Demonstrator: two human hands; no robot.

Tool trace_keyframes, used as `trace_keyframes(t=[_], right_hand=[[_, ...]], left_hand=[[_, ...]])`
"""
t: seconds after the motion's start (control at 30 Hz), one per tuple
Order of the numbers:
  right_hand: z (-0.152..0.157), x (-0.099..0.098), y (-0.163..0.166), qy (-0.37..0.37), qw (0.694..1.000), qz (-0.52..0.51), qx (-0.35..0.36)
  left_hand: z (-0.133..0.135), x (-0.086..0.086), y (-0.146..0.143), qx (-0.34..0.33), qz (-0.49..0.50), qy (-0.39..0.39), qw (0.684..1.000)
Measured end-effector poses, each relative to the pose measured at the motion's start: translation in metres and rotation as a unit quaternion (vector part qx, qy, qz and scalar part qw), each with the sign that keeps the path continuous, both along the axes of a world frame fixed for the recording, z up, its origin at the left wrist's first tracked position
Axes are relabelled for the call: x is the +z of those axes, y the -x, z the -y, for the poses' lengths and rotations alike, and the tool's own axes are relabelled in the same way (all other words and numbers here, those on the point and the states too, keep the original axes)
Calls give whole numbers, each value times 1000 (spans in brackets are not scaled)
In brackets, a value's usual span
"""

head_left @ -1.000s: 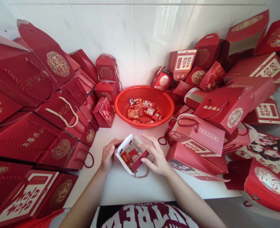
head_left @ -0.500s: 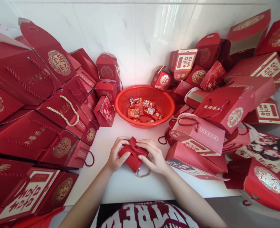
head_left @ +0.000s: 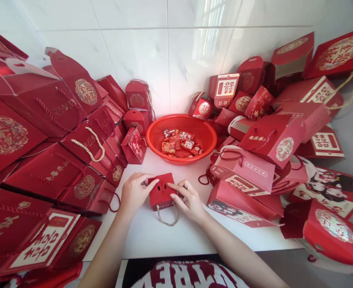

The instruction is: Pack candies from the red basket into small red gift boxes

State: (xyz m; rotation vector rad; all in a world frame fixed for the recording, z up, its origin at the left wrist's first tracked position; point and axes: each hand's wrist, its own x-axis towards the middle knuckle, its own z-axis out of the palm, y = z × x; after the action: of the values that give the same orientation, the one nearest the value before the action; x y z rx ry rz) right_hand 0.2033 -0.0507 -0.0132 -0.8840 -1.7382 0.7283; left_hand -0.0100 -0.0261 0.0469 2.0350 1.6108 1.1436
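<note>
A small red gift box (head_left: 160, 193) stands on the white table (head_left: 152, 236) in front of me, its top flaps folded shut and two small holes showing in them. My left hand (head_left: 134, 192) grips its left side, thumb pressed on the top. My right hand (head_left: 188, 200) holds the right side with its fingers curled onto the flap. A beige rope handle (head_left: 166, 216) hangs from the box toward me.
A red plastic basket (head_left: 208, 136) with wrapped candies (head_left: 179, 145) sits behind the box by the tiled wall. Piles of red gift boxes and bags with rope handles crowd the left (head_left: 53, 160) and right (head_left: 263, 160) sides.
One second ago the box was open, showing its white inside and candies. Both hands folded the flaps over, and now the top is closed flat. The view has tilted a little.
</note>
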Motion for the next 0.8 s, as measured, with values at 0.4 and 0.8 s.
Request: trace_keyframes(t=[0.4, 0.8], right_hand=[[13, -1, 19, -18, 996, 29, 82], [9, -2, 13, -10, 997, 41, 62]], left_hand=[[34, 2, -28, 17, 134, 24, 991], [-16, -18, 20, 111, -88, -42, 989]])
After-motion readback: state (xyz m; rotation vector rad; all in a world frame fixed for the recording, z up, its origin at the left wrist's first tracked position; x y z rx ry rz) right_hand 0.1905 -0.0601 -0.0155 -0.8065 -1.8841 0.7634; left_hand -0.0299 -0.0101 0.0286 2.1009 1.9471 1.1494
